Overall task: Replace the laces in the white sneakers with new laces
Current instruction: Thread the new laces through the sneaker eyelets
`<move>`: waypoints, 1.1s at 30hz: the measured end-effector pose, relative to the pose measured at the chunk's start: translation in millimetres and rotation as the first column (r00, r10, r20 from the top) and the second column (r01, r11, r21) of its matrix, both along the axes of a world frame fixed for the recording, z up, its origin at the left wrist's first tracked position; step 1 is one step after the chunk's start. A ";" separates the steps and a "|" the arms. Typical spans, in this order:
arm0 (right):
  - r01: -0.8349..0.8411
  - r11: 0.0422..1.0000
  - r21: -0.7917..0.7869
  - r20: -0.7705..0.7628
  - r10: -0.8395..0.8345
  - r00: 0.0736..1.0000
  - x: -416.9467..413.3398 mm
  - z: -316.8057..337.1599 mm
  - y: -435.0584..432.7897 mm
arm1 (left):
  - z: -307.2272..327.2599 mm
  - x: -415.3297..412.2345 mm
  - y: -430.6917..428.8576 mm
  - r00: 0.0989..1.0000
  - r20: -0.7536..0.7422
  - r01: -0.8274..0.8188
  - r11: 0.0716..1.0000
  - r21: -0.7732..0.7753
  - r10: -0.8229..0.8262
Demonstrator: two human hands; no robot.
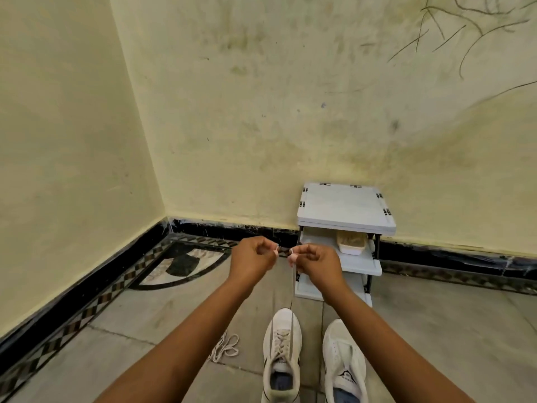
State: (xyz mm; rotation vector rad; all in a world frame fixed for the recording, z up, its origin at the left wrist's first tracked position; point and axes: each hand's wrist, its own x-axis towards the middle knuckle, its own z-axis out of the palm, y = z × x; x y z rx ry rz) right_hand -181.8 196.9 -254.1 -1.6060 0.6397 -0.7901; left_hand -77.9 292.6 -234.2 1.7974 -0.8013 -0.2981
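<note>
Two white sneakers stand side by side on the floor, toes pointing away from me. The left sneaker (281, 356) has a lace threaded through its eyelets. The right sneaker (344, 362) shows no lace. Both ends of the lace (293, 283) rise taut from the left sneaker to my raised hands. My left hand (252, 261) pinches one end between thumb and fingers. My right hand (315, 263) pinches the other end, the two hands almost touching.
A loose pile of white laces (225, 348) lies on the floor left of the sneakers. A small white rack (345, 237) with shelves stands against the wall ahead, a tray (351, 244) on its upper shelf. Walls meet in a corner at the left.
</note>
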 end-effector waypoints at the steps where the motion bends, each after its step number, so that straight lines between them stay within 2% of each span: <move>1: 0.009 1.000 -0.001 0.010 -0.009 1.000 -1.1 -0.7 0.8 | -0.3 -2.9 -0.6 1.000 0.018 0.008 1.000 0.005 -0.008; 9: 0.037 0.999 -0.034 0.083 -0.034 0.996 1.2 -3.3 7.3 | -0.1 -11.4 -2.0 0.984 0.177 0.025 0.998 0.051 -0.034; 16: 0.046 0.991 -0.127 0.069 -0.037 0.997 3.3 -4.2 8.9 | 1.1 -9.2 0.8 0.987 0.159 0.019 1.000 0.012 -0.021; 28: 0.049 0.993 -0.111 0.078 -0.040 0.996 3.1 -2.3 8.9 | -0.7 -6.7 0.8 0.988 0.148 0.055 0.998 -0.004 -0.054; 31: 0.021 0.992 -0.121 0.040 -0.017 0.999 4.3 -5.4 7.7 | -4.6 -2.9 -1.1 0.985 0.164 0.053 0.998 0.022 -0.056; 33: -0.015 0.993 -0.119 -0.003 0.015 1.000 3.6 -9.7 5.3 | -9.6 0.0 -2.2 0.991 0.120 0.059 0.998 0.038 -0.063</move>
